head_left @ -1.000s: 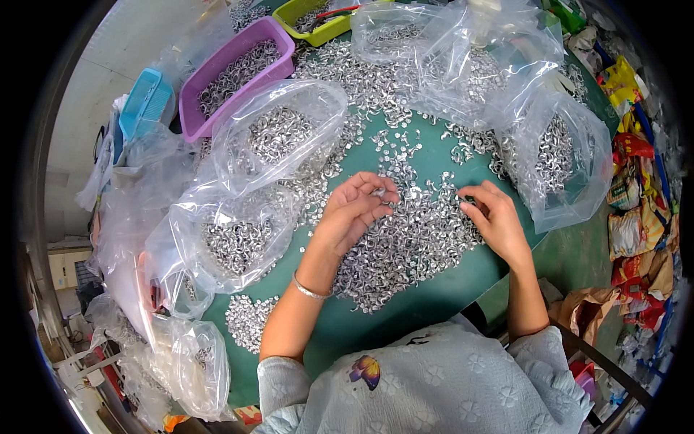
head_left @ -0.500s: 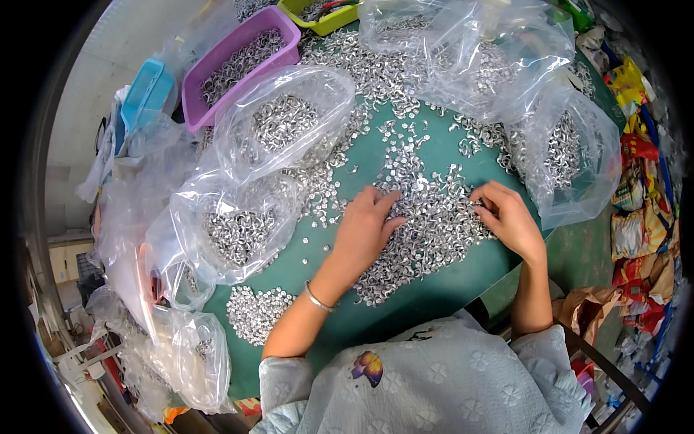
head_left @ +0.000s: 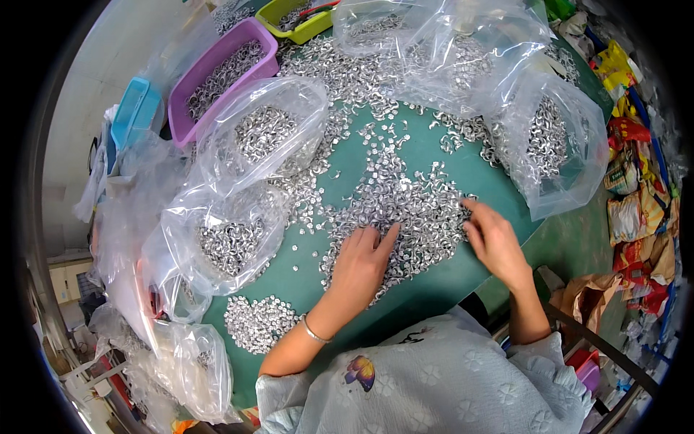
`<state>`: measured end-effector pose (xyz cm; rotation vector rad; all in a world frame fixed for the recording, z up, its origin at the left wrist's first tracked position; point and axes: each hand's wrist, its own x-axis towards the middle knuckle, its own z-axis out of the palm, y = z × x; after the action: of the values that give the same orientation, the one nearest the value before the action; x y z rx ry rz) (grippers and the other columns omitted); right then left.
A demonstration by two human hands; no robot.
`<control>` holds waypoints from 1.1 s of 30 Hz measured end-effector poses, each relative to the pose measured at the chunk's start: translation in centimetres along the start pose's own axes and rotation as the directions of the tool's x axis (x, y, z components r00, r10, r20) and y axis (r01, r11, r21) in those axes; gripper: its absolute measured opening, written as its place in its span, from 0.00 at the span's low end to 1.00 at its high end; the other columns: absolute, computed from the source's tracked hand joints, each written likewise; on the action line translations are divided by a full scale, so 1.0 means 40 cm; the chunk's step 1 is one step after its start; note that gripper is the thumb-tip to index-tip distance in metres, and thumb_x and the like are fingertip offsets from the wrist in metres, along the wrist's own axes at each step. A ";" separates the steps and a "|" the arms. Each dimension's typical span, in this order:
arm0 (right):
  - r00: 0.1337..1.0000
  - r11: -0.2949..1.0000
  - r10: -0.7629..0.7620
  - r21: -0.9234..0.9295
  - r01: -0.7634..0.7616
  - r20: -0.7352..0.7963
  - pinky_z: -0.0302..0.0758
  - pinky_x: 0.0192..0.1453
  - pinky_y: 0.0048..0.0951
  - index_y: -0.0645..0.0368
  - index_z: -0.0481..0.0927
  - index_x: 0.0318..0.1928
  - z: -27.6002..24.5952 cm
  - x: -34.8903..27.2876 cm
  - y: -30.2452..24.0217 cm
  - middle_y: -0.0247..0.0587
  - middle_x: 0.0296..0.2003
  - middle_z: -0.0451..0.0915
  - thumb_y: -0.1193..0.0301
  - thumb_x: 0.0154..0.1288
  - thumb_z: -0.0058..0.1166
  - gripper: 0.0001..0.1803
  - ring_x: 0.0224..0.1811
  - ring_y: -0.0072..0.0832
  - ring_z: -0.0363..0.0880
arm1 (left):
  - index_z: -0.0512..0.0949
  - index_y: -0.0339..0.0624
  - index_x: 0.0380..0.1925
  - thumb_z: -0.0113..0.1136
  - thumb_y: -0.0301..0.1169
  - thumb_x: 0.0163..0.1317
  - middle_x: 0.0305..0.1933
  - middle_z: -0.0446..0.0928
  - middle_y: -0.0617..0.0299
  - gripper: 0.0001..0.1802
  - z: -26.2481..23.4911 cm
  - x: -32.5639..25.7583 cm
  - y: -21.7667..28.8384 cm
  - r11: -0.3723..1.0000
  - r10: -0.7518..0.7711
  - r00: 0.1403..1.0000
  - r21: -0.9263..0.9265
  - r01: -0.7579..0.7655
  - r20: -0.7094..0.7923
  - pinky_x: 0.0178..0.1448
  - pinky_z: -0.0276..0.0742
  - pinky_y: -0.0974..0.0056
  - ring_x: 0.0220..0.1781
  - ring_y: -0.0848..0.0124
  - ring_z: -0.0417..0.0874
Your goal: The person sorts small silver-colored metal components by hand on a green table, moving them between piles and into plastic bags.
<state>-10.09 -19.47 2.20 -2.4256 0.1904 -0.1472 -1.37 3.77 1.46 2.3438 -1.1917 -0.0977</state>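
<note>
A heap of small silver metal pieces lies spread on the green table in front of me. My left hand rests flat on the near left part of the heap, fingers apart and pointing away. At the heap's right edge my right hand has its fingertips touching the pieces. I cannot tell whether either hand pinches a piece. A thin bracelet circles my left wrist. A smaller separate pile of silver pieces lies near my left forearm.
Clear plastic bags of silver pieces stand around: two at left, one at right, more at the back. A purple tray, a yellow-green tray and a blue box sit at back left. Colourful clutter lines the right side.
Both hands have slid nearer to me across the heap. The left hand has flattened onto the pieces and the right hand has moved to the heap's right edge.
</note>
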 end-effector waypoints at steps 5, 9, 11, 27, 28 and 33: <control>0.996 0.984 -0.087 0.153 0.092 -0.036 0.69 0.33 0.33 0.63 0.77 0.41 0.031 -0.026 -0.024 0.46 0.28 0.73 0.79 0.57 0.54 0.09 0.27 0.40 0.72 | 0.75 0.37 0.48 0.59 0.21 0.54 0.31 0.67 0.55 0.19 -0.019 0.009 -0.004 0.984 -0.063 0.998 -0.168 0.059 -0.018 0.39 0.69 0.60 0.34 0.60 0.71; 0.986 0.990 0.062 0.132 -0.042 -0.151 0.69 0.30 0.34 0.61 0.78 0.37 0.010 0.018 -0.011 0.45 0.28 0.72 0.77 0.57 0.56 0.06 0.25 0.40 0.71 | 0.75 0.34 0.46 0.58 0.21 0.54 0.32 0.68 0.53 0.17 -0.025 0.028 0.004 0.979 -0.105 0.992 -0.181 0.091 -0.071 0.39 0.69 0.58 0.34 0.57 0.72; 0.989 0.994 0.078 0.083 -0.068 -0.126 0.70 0.33 0.37 0.60 0.78 0.38 0.003 0.052 -0.008 0.45 0.29 0.72 0.75 0.57 0.56 0.08 0.27 0.45 0.72 | 0.74 0.33 0.46 0.58 0.21 0.54 0.32 0.68 0.52 0.17 -0.025 0.045 0.000 0.981 -0.097 0.991 -0.180 0.078 -0.096 0.39 0.68 0.58 0.35 0.57 0.72; 0.996 0.997 -0.050 0.059 0.054 -0.074 0.68 0.37 0.36 0.63 0.73 0.36 -0.007 0.094 0.025 0.45 0.30 0.69 0.76 0.60 0.52 0.05 0.32 0.41 0.71 | 0.75 0.33 0.43 0.60 0.24 0.53 0.37 0.70 0.49 0.16 0.008 0.195 -0.126 0.962 -0.221 0.958 -0.205 0.182 -0.182 0.43 0.70 0.54 0.40 0.51 0.74; 0.996 0.996 -0.043 0.071 0.048 -0.072 0.68 0.36 0.35 0.64 0.72 0.38 -0.004 0.093 0.032 0.44 0.30 0.69 0.76 0.61 0.51 0.05 0.31 0.39 0.71 | 0.74 0.33 0.44 0.60 0.24 0.54 0.37 0.70 0.49 0.16 0.015 0.198 -0.125 0.959 -0.232 0.953 -0.212 0.190 -0.196 0.43 0.70 0.55 0.39 0.52 0.74; 0.984 0.842 0.152 0.533 -0.080 -0.093 0.67 0.29 0.26 0.65 0.72 0.43 0.008 0.076 0.036 0.35 0.25 0.70 0.76 0.68 0.42 0.07 0.24 0.20 0.67 | 0.73 0.34 0.45 0.57 0.23 0.56 0.37 0.70 0.49 0.15 0.045 0.182 -0.125 0.969 -0.168 0.968 -0.214 0.127 -0.186 0.43 0.70 0.57 0.38 0.53 0.74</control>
<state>-7.18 -20.88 1.21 -1.8465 0.3125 -0.2683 6.26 -0.14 -1.27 2.2023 -0.8661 -0.0268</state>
